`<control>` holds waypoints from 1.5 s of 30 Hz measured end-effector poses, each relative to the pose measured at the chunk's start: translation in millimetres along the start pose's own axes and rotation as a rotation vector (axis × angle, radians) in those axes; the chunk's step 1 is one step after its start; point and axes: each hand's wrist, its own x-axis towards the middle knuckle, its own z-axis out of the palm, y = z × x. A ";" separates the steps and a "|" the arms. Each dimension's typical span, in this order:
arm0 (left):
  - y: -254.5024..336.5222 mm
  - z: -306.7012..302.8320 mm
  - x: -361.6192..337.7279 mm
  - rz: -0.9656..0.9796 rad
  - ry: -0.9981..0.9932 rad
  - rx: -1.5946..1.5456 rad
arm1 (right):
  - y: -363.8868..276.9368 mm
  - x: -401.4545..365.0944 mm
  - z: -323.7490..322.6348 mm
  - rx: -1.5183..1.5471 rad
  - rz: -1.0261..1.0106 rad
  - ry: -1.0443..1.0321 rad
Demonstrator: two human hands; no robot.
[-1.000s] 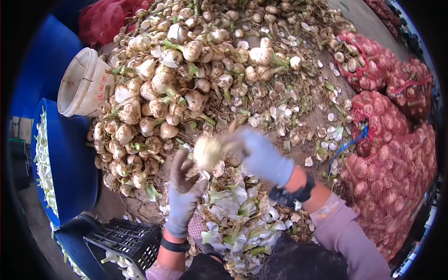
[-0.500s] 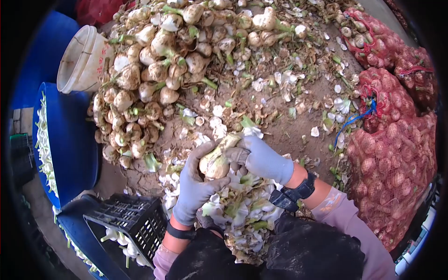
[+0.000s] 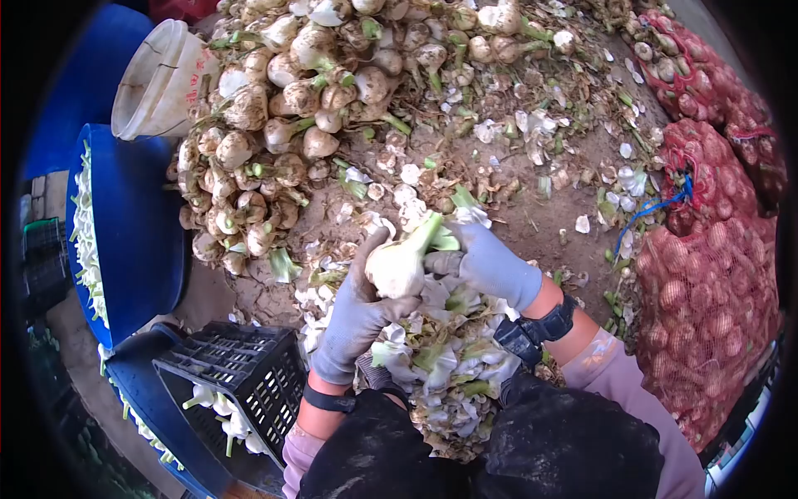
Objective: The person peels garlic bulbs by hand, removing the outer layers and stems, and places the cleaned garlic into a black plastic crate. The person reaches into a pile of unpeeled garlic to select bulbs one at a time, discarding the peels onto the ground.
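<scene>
Cradling the garlic bulb over the peelings, the left grip is curling round its side while the right grip is pinching the leaf beside the stem, steady support presumably limiting strain.

Seemingly a garlic-sorting shed: heaped bulbs, mesh sacks, a crate.

So the bulb pile sat on the far left, with a bucket just left of it. Mesh sacks lined the right, and a crate was near left.
</scene>
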 end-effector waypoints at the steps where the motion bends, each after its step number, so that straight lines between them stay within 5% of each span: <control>1: -4.1 -14.8 1.1 -0.092 -0.130 -0.055 | 1.8 2.9 -1.0 -0.107 0.146 -0.013; 3: -7.5 -9.1 1.1 -0.109 0.064 -0.387 | -9.4 -3.3 10.3 0.132 0.151 0.028; 4: -15.1 -13.4 3.1 0.027 0.255 0.160 | -23.2 -10.4 11.1 0.232 0.259 -0.089; 7: -13.4 -12.6 11.1 0.168 0.485 0.037 | -23.5 -18.9 28.1 0.329 0.337 -0.182; 9: 4.9 -6.9 3.0 0.332 0.213 0.434 | -17.8 -15.6 31.8 0.395 0.364 0.019; 11: 2.6 -0.8 9.0 0.434 0.187 0.691 | -19.7 -16.4 35.2 0.345 0.258 -0.009; 13: 0.3 -7.5 10.5 0.284 0.105 0.150 | -20.2 -20.1 35.3 -0.321 -0.114 -0.196; 14: 1.3 -8.0 5.3 0.101 0.199 -0.014 | -26.0 -21.5 33.0 0.001 0.092 -0.252; 15: -10.3 -14.8 5.0 0.040 0.217 -0.104 | -22.8 -16.1 25.5 -0.004 0.096 -0.254; 17: -7.4 -14.5 -4.5 -0.031 0.163 -0.194 | -10.6 -6.7 3.8 -0.593 0.014 0.169; 18: -11.1 -10.2 -6.8 0.001 0.164 -0.216 | -7.8 -5.1 -2.6 -0.845 -0.075 0.225; 22: -17.2 -14.7 -5.3 -0.014 0.095 -0.526 | -4.1 -5.4 -1.7 -1.264 0.069 0.017; 23: -24.3 -21.4 -4.7 0.052 0.087 -0.577 | -5.3 -7.5 -1.5 -1.264 0.067 0.012; 25: -19.3 -30.3 -0.3 -0.025 0.199 -0.869 | -8.0 -15.7 5.3 -1.216 0.336 -0.448; 26: -20.8 -36.6 -0.1 -0.035 0.207 -0.874 | -18.5 -25.3 9.6 -1.198 0.195 -0.490; 27: -19.7 -41.2 -1.0 -0.038 0.171 -0.932 | -25.9 -24.0 16.3 -1.189 0.195 -0.498; 29: -16.8 -36.4 -0.3 -0.013 0.137 -0.824 | -39.5 -12.2 32.6 -0.945 -0.345 0.113; 33: -10.5 -23.5 8.4 -0.126 0.047 -0.918 | -13.1 5.7 49.3 -0.684 -0.109 -0.114; 35: -4.4 -24.5 5.3 0.047 0.398 -0.583 | -16.8 -11.5 61.5 -0.389 -0.068 -0.499; 37: 9.0 -47.2 -15.2 0.260 0.654 -0.070 | -31.2 -25.1 59.2 -0.315 -0.015 -0.677; 38: 23.1 -53.8 -25.5 0.494 0.813 0.141 | -36.2 -28.9 53.8 -0.260 0.027 -0.836; 39: 54.3 -59.5 -55.7 0.484 0.851 0.032 | -35.1 -22.2 43.6 -0.536 0.071 -0.677; 41: 80.7 -110.8 -111.3 0.741 1.006 0.511 | -45.2 8.2 19.1 -1.081 0.212 -0.333; 42: 91.1 -126.4 -143.4 0.699 1.152 0.877 | -30.1 25.3 5.0 -1.328 0.145 -0.153; 43: 102.8 -147.3 -176.5 0.470 1.325 0.863 | 3.1 39.9 -14.8 -1.391 -0.093 0.049; 44: 111.1 -155.0 -193.4 0.213 1.532 0.786 | 24.0 51.4 -21.4 -1.500 -0.102 0.116; 45: 99.7 -194.6 -242.9 0.127 1.460 1.065 | 33.0 44.9 -15.0 -1.496 -0.104 0.115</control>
